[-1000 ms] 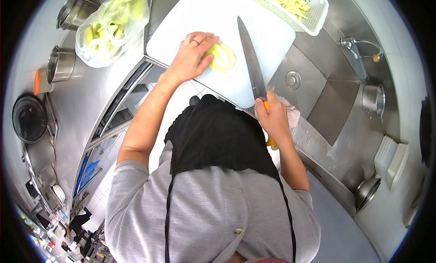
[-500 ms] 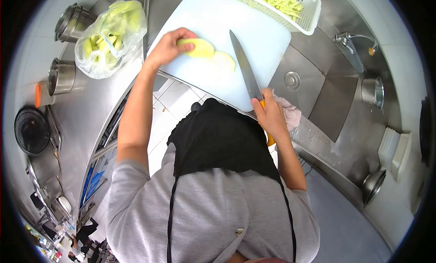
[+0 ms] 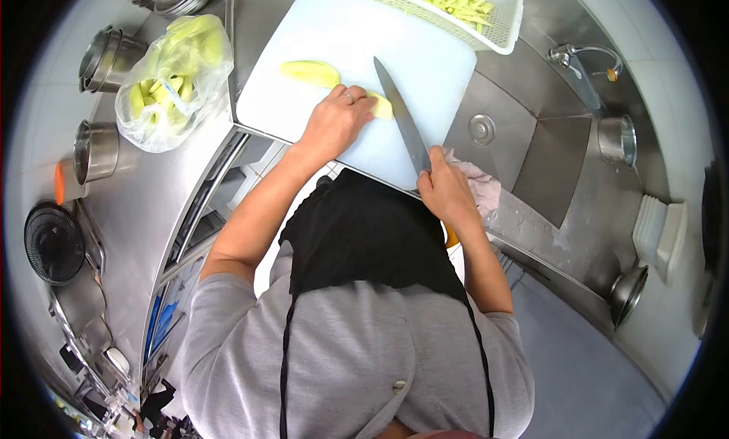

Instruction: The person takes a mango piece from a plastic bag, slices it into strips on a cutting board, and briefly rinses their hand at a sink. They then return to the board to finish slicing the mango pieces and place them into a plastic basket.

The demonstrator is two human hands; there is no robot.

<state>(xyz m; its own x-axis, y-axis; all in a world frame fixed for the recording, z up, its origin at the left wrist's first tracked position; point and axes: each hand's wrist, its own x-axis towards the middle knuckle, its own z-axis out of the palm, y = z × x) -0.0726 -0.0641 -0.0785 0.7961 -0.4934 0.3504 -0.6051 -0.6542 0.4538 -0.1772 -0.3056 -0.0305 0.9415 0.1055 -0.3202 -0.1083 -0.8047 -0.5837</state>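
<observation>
On the white cutting board (image 3: 304, 33), my left hand (image 3: 338, 124) presses its closed fingers on a pale green vegetable piece (image 3: 381, 107); the piece's left part is hidden under the fingers. Another long green piece (image 3: 311, 73) lies on the board just up and left of that hand, touched by nothing. My right hand (image 3: 448, 188) is closed round the handle of a large knife (image 3: 402, 113). The blade points up the board and lies just right of the piece under my left hand.
A white basket (image 3: 505, 29) of cut green strips (image 3: 456, 6) stands beyond the board. At the left is a plastic bag (image 3: 175, 82) of green pieces, near steel pots (image 3: 96, 151). A sink (image 3: 493, 101) and a pink cloth (image 3: 482, 187) are at the right.
My left hand has let go of the long piece and moved right onto the other piece. The long piece now lies alone on the board. The right hand still holds the knife.
</observation>
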